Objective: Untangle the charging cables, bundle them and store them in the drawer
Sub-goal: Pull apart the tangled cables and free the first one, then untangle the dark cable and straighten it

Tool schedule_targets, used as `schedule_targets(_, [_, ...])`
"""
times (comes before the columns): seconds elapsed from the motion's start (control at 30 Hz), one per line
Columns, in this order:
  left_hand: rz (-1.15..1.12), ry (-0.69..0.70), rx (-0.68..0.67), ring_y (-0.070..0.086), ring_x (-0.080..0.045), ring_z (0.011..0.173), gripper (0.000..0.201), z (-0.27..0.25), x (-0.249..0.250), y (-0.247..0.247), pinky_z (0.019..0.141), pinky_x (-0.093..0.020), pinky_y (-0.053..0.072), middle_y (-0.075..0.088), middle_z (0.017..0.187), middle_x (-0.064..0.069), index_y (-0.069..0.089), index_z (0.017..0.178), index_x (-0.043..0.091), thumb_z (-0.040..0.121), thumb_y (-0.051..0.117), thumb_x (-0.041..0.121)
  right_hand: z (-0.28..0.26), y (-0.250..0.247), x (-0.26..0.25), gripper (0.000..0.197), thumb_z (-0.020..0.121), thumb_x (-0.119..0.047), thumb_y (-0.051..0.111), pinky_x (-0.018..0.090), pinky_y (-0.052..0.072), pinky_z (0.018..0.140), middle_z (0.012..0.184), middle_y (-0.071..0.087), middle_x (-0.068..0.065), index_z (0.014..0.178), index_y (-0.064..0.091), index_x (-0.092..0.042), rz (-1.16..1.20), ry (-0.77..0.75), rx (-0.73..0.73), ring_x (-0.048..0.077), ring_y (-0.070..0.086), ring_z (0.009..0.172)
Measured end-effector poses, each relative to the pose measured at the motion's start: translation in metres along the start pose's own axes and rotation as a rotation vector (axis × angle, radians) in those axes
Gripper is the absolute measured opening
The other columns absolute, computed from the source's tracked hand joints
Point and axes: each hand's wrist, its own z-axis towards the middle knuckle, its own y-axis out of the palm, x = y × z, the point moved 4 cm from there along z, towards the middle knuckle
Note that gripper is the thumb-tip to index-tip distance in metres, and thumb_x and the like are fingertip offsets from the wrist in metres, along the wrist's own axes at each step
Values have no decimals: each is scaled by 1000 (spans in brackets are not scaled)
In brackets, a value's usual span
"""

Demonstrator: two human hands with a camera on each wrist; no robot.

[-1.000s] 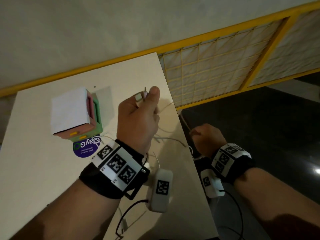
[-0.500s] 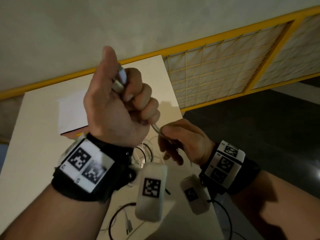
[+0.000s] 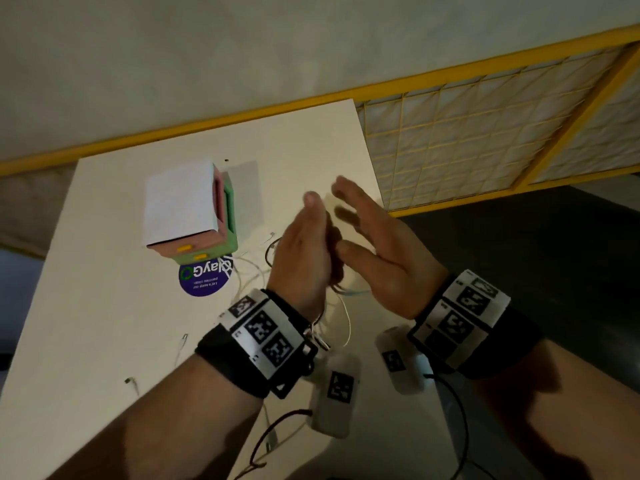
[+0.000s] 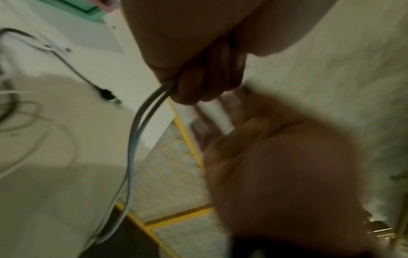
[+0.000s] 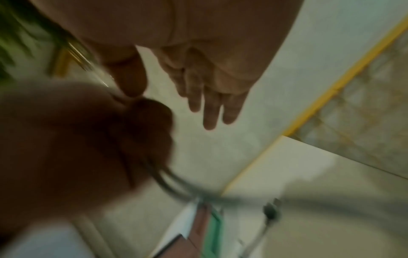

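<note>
At the table's (image 3: 104, 271) three o'clock edge, the left hand (image 3: 304, 258) grips doubled cable strands (image 4: 137, 132) for bundling, while the right hand (image 3: 377, 251), fingers spread and holding nothing, hovers beside it, probably to wrap the next loop.

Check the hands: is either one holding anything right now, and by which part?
Left hand grips a grey cable in its curled fingers, two strands hanging below the fist. Right hand is open, holding nothing.

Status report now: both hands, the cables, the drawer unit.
Left hand grips doubled grey cable. Right hand open beside it, fingers straight. Other cables loose on table. Drawer unit stands apart, untouched.
</note>
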Motion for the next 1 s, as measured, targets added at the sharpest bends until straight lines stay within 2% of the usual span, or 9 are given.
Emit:
schedule_targets(0.1, [-25, -45, -96, 59, -40, 74, 70, -8, -17, -1, 69, -54, 47, 55, 83, -40, 59, 94, 4, 91, 36, 71, 5, 5, -20, 46, 97, -23, 46, 28, 48, 102, 137, 60, 6, 142, 46, -10, -28, -95, -25, 11, 57, 125])
schedule_targets(0.17, [-70, -107, -93, 56, -32, 67, 58, -9, -20, -4, 64, -44, 43, 52, 71, -33, 63, 83, 8, 97, 38, 59, 10, 4, -23, 32, 100, -24, 47, 40, 54, 89, 107, 73, 9, 120, 64, -5, -72, -91, -8, 17, 68, 101])
schedule_targets(0.27, [-170, -177, -144, 40, -19, 48, 51, -10, -24, -3, 51, -30, 34, 45, 54, -6, 59, 66, 15, 103, 34, 39, 16, 6, -13, 29, 95, -24, 53, 36, 54, 96, 112, 74, 6, 113, 70, -10, 150, 5, -14, 13, 68, 108])
schedule_targets(0.47, [-242, -84, -52, 54, -27, 51, 57, -3, -13, -11, 51, -36, 48, 53, 58, -10, 53, 74, 9, 100, 34, 57, 14, 32, 7, 66, 88, -15, 53, 24, 53, 89, 133, 54, 0, 149, 31, -28, 606, 146, -155, -3, 62, 109])
schedule_targets(0.63, [-200, 38, 184, 42, -17, 49, 53, 8, -11, -33, 57, -32, 39, 46, 52, 1, 55, 65, 19, 93, 39, 61, 12, 44, 16, 33, 98, -45, 39, 31, 44, 58, 69, 64, -16, 109, 55, -18, -42, 116, -80, 3, 58, 57])
schedule_targets(0.77, [-417, -141, 337, 35, -12, 42, 50, 5, -16, -44, 43, -22, 33, 38, 49, 3, 52, 69, 13, 102, 40, 49, 15, 62, 12, 36, 101, -39, 39, 25, 42, 55, 67, 59, -9, 124, 50, -14, -173, 75, -81, 4, 56, 53])
schedule_targets(0.83, [-389, -178, 336, 42, -15, 42, 51, 7, -18, -51, 44, -24, 40, 43, 50, 1, 52, 69, 12, 101, 40, 50, 17, 75, 11, 53, 100, -31, 44, 22, 50, 66, 90, 67, -6, 148, 27, -20, -75, 81, -116, -3, 64, 70])
schedule_targets(0.9, [-279, -173, 285, 66, -20, 61, 53, 9, -23, -60, 61, -32, 55, 66, 66, -7, 62, 76, 8, 102, 39, 49, 22, 82, 5, 65, 96, -19, 45, 31, 50, 97, 135, 56, -2, 154, 16, -29, 44, 34, -139, 1, 59, 116])
schedule_targets(1.0, [-281, -221, 117, 71, -37, 86, 51, 4, -32, -69, 78, -46, 55, 72, 92, -22, 69, 97, 7, 103, 38, 46, 32, 84, -2, 50, 96, -13, 44, 32, 53, 96, 126, 64, -5, 143, 41, -28, 111, 20, -186, 7, 64, 110])
